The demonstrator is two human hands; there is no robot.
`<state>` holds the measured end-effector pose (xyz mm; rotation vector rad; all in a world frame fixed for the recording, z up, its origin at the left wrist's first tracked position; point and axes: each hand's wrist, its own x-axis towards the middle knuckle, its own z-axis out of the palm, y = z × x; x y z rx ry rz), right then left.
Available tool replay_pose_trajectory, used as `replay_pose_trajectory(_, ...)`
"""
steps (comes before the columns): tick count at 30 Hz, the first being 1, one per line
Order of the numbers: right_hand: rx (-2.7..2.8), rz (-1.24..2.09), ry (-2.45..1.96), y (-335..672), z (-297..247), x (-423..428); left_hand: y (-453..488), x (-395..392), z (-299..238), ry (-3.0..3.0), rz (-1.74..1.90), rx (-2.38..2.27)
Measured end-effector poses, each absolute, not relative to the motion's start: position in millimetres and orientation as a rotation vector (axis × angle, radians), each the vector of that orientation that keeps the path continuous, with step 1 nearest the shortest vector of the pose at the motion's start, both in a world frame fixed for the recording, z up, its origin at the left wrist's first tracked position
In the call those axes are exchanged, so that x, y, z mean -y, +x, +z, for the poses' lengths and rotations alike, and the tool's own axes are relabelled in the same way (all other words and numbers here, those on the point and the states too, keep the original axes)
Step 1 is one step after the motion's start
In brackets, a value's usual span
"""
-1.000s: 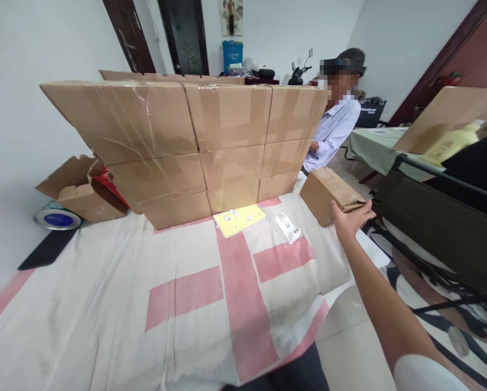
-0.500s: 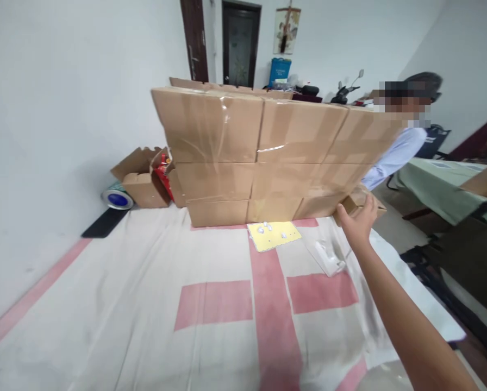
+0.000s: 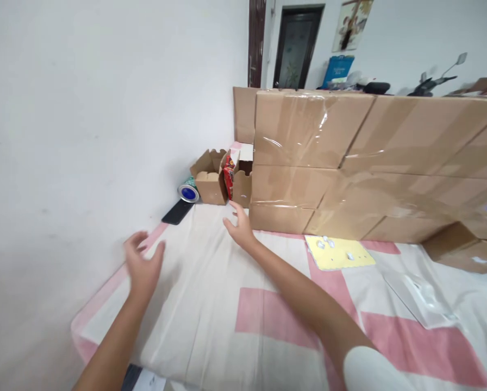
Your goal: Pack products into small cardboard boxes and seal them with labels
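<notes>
My left hand (image 3: 142, 266) is raised over the left side of the cloth-covered table (image 3: 211, 260), near the wall, its thumb and fingers apart and nothing in them. My right hand (image 3: 240, 227) reaches forward, fingers spread and holding nothing, just in front of some small cardboard boxes. One open box (image 3: 211, 190) has a notched rim. Beside it a red packet (image 3: 229, 176) sticks up, next to another small open box (image 3: 242, 191). Left of these lie a round tin with a blue end (image 3: 188, 193) and a black phone-like slab (image 3: 178, 212).
A wall of taped cardboard boxes (image 3: 296, 184) spans the table's back. In front lie a yellow sheet with white bits (image 3: 341, 253) and a clear plastic tray (image 3: 425, 298). An open carton (image 3: 472, 252) stands at right. The white wall (image 3: 84, 136) borders the left.
The view has swung left. My right hand has let go of the small carton at the right and moved to the left boxes. My left hand has come into view.
</notes>
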<state>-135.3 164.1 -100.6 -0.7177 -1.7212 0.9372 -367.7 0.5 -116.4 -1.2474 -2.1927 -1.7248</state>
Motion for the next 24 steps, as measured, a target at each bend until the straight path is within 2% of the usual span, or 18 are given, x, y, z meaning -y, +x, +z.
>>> replay_pose_trajectory(3,1.418,1.214,-0.971,-206.8,-117.8,-192.5,-380.4,-108.1,-106.4,-1.364,-1.534,2.296)
replay_pose_trajectory(6,1.364,1.194,-1.010,-234.5,-135.6,-208.2,-384.0,-180.1,-103.8,-1.456,-1.261,2.474)
replay_pose_trajectory(8,1.398,1.156,-0.970,-236.2,-146.6,-214.3,-385.7,-208.2,-105.9,-1.437,-1.257,2.505)
replay_pose_trajectory(15,1.350,1.307,-0.881,-237.8,-163.1,-243.0,-399.9,-242.7,-124.2,-1.382,-1.428,2.403)
replay_pose_trajectory(24,1.312,1.407,-0.917,-223.2,-148.7,-260.9,-416.2,-245.8,-138.6,-1.258,-1.772,2.254)
